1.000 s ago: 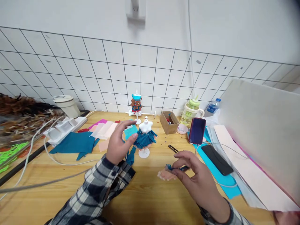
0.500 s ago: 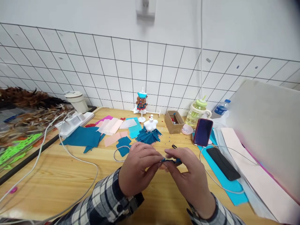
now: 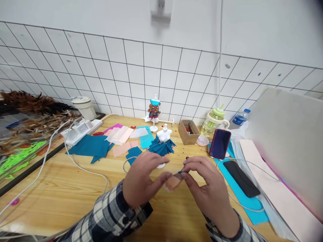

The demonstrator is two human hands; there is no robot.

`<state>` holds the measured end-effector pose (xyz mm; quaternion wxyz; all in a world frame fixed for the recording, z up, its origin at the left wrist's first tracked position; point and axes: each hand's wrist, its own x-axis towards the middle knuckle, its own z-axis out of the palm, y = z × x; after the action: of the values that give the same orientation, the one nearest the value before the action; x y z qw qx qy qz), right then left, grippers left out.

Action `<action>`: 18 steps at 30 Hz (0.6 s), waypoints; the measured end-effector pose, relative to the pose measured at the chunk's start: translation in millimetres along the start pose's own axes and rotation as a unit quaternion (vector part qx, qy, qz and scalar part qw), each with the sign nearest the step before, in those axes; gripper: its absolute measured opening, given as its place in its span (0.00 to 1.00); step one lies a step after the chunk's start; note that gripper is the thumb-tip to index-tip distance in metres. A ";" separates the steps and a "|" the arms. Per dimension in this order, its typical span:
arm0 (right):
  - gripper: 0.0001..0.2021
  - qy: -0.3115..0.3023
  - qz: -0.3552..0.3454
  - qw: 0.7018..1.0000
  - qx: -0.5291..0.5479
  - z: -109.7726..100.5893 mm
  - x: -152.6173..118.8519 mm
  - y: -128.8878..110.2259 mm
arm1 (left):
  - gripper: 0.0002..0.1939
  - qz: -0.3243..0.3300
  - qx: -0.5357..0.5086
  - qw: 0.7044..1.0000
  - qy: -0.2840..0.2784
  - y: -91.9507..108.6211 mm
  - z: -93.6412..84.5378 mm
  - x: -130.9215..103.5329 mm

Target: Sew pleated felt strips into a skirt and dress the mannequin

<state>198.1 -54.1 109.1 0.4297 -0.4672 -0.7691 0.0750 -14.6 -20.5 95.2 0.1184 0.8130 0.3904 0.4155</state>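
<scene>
My right hand point(image 3: 208, 190) pinches a small teal scrap and a thin peach piece point(image 3: 174, 182) between thumb and fingertips. A dark, thin tool tip pokes out above its index finger; its kind is hidden by the fingers. My left hand point(image 3: 143, 179) is open beside them, thumb and index finger apart, the thumb at the peach piece's edge. Just beyond my hands stands a white miniature dress form point(image 3: 164, 134) wearing a fringed teal skirt point(image 3: 161, 146). Behind it, a second miniature dress form point(image 3: 154, 109) wears a turquoise top and brown ruffles.
Teal, peach and turquoise sheets lie left, by a power strip point(image 3: 83, 131) with trailing cables. A cardboard box point(image 3: 189, 132), a pink dish point(image 3: 202, 140) and a green-lidded jug point(image 3: 214, 121) are at the back. Right are an upright phone point(image 3: 220, 144) and a black case point(image 3: 241, 178).
My left hand's fingers have parted and drawn back left from the small piece. The right hand keeps its pinch, and the peach part now shows. The view has shifted slightly.
</scene>
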 end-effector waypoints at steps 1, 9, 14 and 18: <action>0.03 -0.008 -0.006 1.000 -0.005 -7.9 2.0 0.5 | 0.11 -0.028 0.006 0.999 0.016 -8.7 -6.1 3.9; 0.06 -0.124 -0.077 0.985 -0.086 -60.1 44.9 -6.0 | 0.33 -0.121 -0.261 0.943 -0.164 -79.6 -18.3 63.5; 0.08 -0.147 -0.105 0.980 -0.077 -39.9 63.9 -16.5 | 0.28 -0.093 -0.263 0.942 -0.188 -79.1 -4.3 73.6; 0.08 -0.157 -0.101 0.981 -0.045 -23.9 74.4 -23.4 | 0.30 -0.078 -0.254 0.951 -0.161 -77.7 1.0 71.1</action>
<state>185.9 -15.6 179.9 0.2874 -0.3885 -0.8728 0.0687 -30.7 83.6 95.8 0.4143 0.7793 0.3096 0.3539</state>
